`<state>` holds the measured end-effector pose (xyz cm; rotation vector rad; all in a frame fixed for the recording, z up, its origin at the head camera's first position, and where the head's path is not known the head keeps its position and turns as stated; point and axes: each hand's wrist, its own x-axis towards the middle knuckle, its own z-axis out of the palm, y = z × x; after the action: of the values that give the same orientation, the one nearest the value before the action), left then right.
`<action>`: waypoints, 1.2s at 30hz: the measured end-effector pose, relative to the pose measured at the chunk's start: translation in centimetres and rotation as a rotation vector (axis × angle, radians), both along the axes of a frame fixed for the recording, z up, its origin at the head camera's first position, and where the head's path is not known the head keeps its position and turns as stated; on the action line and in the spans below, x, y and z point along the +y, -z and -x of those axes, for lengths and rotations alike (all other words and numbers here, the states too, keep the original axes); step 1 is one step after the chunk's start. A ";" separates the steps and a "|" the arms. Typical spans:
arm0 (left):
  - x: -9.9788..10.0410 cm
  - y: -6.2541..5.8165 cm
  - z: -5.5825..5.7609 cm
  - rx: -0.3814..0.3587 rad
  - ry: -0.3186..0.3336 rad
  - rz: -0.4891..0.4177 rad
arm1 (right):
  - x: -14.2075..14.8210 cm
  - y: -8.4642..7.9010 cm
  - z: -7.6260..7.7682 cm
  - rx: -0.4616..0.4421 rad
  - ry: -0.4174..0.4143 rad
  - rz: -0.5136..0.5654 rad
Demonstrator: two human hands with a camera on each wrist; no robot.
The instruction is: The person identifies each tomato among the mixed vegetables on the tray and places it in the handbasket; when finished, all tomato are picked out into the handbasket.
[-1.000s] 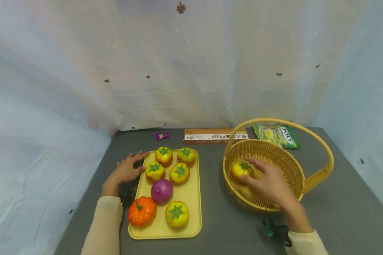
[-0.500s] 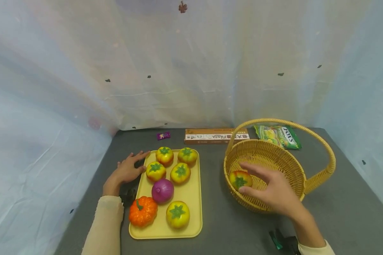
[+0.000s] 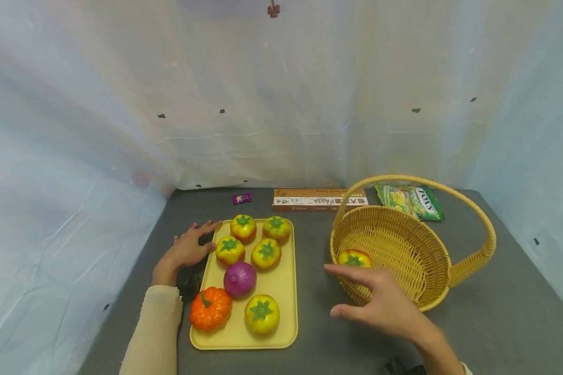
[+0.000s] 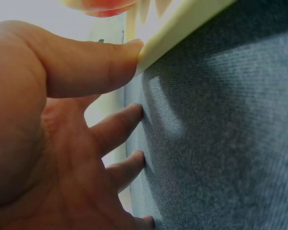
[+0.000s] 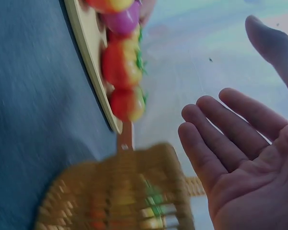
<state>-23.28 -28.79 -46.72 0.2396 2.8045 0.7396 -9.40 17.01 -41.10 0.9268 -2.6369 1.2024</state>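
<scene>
Basket (image 3: 394,229) stands on grey tabletop (image 3: 314,317) before pale sheeting (image 3: 281,104).

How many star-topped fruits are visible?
6: on the tray, two fruits at the far end, two next, one near right; in the basket, one, where the right hand may hide more.

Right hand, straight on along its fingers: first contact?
Probably the yellow tray, at its right rim; if high enough to clear that, a yellow fruit on it. Height is unclear.
</scene>
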 end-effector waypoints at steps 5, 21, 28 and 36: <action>0.0 0.0 0.1 -0.002 0.004 -0.007 | -1.8 0.8 -0.2 -0.065 -0.064 -0.015; -0.2 0.3 0.1 -0.008 0.003 -0.017 | -7.7 3.5 -0.4 -0.215 -0.211 -0.119; -0.2 0.3 0.1 -0.012 0.001 -0.027 | -9.8 3.6 -0.4 -0.178 -0.228 -0.143; -0.1 0.1 0.1 -0.015 -0.009 -0.027 | -11.7 4.1 0.0 -0.070 -0.251 -0.108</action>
<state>-23.36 -28.90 -46.86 0.2257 2.7852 0.7787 -9.36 5.29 -45.21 1.2900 -2.7275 1.1689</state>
